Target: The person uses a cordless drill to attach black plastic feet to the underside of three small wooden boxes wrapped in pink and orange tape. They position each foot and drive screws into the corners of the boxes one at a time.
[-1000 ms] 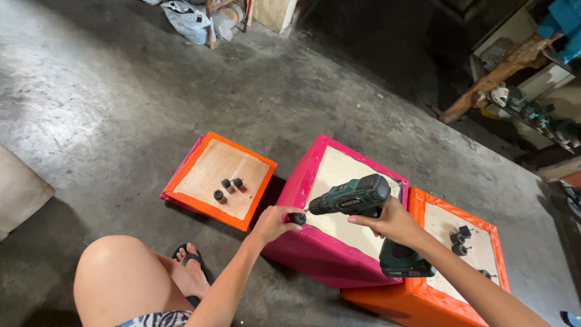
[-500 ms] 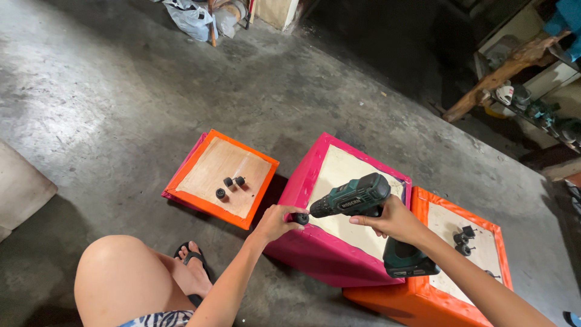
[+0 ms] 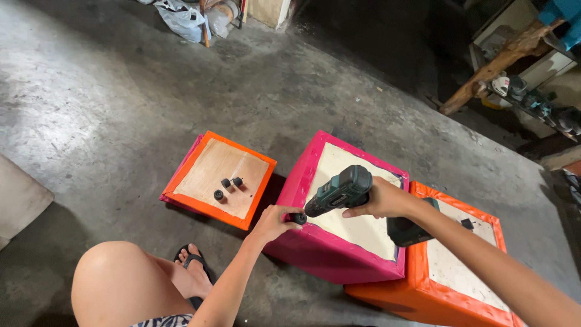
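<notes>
Item: dark green and black cordless drill (image 3: 340, 192), gripped at the handle by right hand (image 3: 380, 200), nose angled down-left toward the near corner of the pink upholstered box with pale board face (image 3: 351, 200).

Item: small black round foot (image 3: 296, 218), pinched between thumb and fingers of left hand (image 3: 275, 223), pressed against the pink rim at that corner, directly under the drill tip.

Step in hand, as judged: fixing of the foot to the corner, drill tip seated on or just at the foot; contact itself too small to confirm.

Next move, as judged: drill axis kept square to the board, steady push, left fingers clear of the spinning bit, foot kept from twisting off its spot.

Adjacent stock: orange-rimmed box with plywood face (image 3: 200, 175), lying apart to the left, bearing three loose black feet (image 3: 225, 186); orange-rimmed box with pale face (image 3: 484, 266), touching the pink one on the right, bearing a small black piece (image 3: 467, 223). Grey concrete floor (image 3: 121, 91) beneath. Bare knee (image 3: 121, 278) and sandalled foot (image 3: 192, 261) at lower left.

Change against earlier frames: both hands and drill in nearly the same place, drill nose lowered slightly toward the corner; boxes and loose feet unmoved.
</notes>
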